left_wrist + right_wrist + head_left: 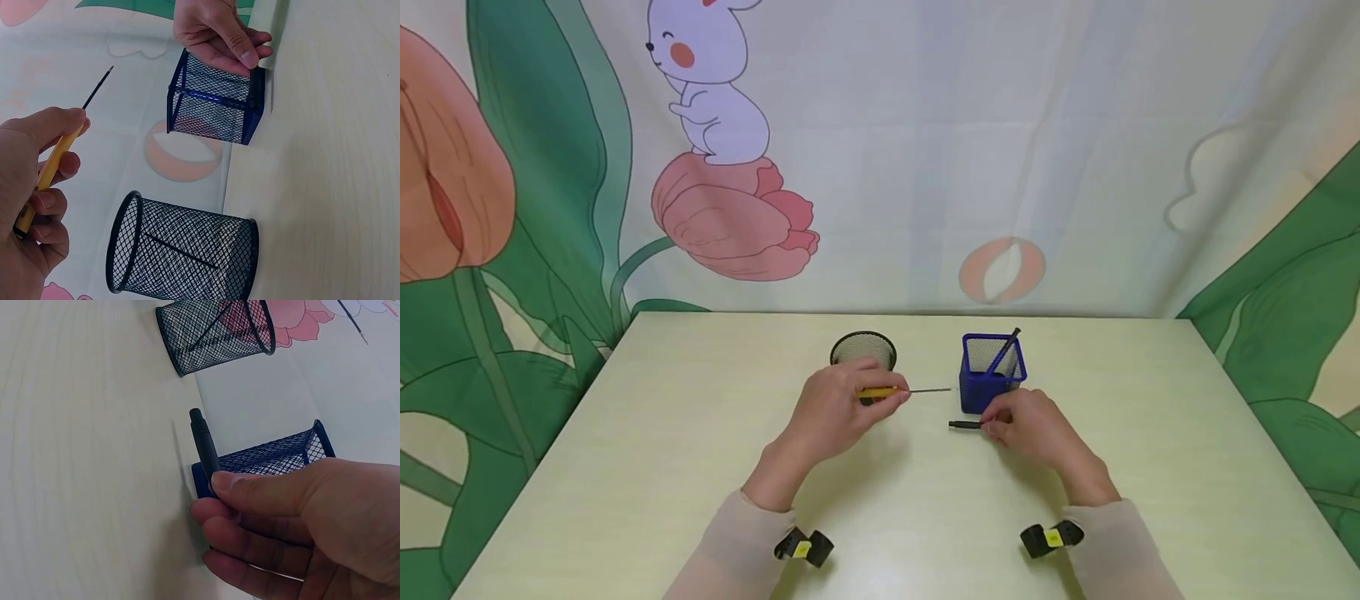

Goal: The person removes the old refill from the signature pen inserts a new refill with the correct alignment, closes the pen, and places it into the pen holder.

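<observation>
In the head view my left hand (842,408) grips a yellow-handled, pen-like tool (877,392). In the left wrist view its long thin dark shaft (98,87) ends in a small metal point. My right hand (1033,425) pinches a black pen (204,444) between thumb and forefinger; its narrow stepped end sticks out toward the left, and the fingers hide the rest. The pen overlaps the front of a blue square mesh pen holder (976,396), in which another dark pen (1004,351) leans. Behind the left hand stands a round black mesh pen cup (187,219).
A thin dark stick (181,252) slants inside the black cup. Both holders stand toward the back of the pale wooden table (700,400). A printed curtain (880,167) with flowers and a rabbit hangs right behind the table's far edge.
</observation>
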The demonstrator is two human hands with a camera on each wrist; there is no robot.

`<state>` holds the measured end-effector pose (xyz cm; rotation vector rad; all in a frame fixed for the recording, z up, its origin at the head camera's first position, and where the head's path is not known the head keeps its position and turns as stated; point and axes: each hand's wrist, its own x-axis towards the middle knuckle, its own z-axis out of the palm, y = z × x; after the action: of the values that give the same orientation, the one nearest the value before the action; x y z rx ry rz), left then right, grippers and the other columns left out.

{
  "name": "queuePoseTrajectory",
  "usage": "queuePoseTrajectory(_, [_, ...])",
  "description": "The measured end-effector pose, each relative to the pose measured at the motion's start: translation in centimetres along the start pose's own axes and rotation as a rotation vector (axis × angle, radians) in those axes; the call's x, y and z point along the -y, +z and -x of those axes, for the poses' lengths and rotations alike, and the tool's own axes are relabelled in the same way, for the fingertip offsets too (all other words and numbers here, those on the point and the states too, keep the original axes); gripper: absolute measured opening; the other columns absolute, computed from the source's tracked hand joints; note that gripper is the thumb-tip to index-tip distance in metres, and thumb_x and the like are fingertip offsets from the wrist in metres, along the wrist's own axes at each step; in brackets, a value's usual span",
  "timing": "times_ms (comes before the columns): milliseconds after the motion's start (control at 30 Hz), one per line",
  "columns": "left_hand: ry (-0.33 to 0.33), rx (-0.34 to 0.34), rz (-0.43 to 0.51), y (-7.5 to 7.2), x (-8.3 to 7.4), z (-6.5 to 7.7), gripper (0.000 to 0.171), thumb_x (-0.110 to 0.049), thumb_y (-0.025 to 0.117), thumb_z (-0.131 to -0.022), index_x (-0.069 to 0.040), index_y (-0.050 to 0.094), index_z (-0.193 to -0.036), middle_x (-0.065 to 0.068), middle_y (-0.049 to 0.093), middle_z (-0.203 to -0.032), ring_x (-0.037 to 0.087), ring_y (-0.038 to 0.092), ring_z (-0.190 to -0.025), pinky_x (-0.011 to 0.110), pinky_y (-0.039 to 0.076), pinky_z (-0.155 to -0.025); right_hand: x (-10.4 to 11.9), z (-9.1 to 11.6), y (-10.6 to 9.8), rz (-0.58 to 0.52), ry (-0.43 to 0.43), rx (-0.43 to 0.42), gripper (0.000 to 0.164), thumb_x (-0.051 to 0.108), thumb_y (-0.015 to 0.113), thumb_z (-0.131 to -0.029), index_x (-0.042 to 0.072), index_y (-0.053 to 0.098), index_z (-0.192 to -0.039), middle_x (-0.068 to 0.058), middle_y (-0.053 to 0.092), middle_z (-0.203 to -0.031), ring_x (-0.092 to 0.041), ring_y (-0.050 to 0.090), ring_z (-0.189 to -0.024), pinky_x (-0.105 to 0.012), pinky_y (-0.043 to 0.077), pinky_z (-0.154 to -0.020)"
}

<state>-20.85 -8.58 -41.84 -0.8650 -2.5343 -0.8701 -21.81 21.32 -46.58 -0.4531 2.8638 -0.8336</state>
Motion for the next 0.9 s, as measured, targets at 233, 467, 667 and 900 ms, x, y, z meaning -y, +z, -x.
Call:
queuePoseTrajectory(233, [-0.005,-0.001,0.007,-0.04,-0.12,-0.08,0.008,-0.030,0.078,-0.094,-0.026,0.082,-0.100,-0.013,0.063,-0.082,0.002,0.049,-0.062,0.021,0.039,-0.056,-0.03,0.09,-0.03,0.012,-0.002,0.000,0.006,0.011,0.075,-0.095,0.011,0.080,-0.093,0.006,0.071,-0.074,-0.008,0.058,-0.068,-0.030,0.048,-0.068])
queuePoseTrajectory(467, [-0.013,0.005,0.009,-0.03,-0.17,-0.04,0.008,-0.030,0.078,-0.094,-0.026,0.082,-0.100,-0.013,0.065,-0.083,0.002,0.049,-0.062,0.021,0.039,-0.057,-0.27,0.03,0.19,0.021,-0.005,-0.005,0.005,0.012,0.075,-0.094,0.012,0.080,-0.092,0.006,0.072,-0.075,-0.007,0.059,-0.069,-0.031,0.049,-0.070])
queuePoseTrajectory(667, [-0.004,0.003,-0.001,-0.02,-0.13,-0.05,0.008,-0.030,0.078,-0.094,-0.027,0.082,-0.100,-0.013,0.066,-0.083,0.002,0.051,-0.063,0.021,0.040,-0.057,-0.37,-0.08,0.50,0.035,-0.011,-0.010,0.005,0.013,0.076,-0.094,0.014,0.079,-0.091,0.008,0.070,-0.075,-0.008,0.057,-0.070,-0.032,0.048,-0.070])
queuePoseTrajectory(900, [-0.006,0.007,0.002,-0.05,-0.13,-0.07,0.008,-0.030,0.078,-0.094,-0.027,0.082,-0.100,-0.013,0.065,-0.082,0.002,0.048,-0.061,0.021,0.039,-0.056,-0.26,-0.06,0.67,0.044,-0.003,-0.006,0.005,0.013,0.075,-0.094,0.014,0.079,-0.092,0.008,0.070,-0.076,-0.008,0.057,-0.071,-0.032,0.048,-0.070])
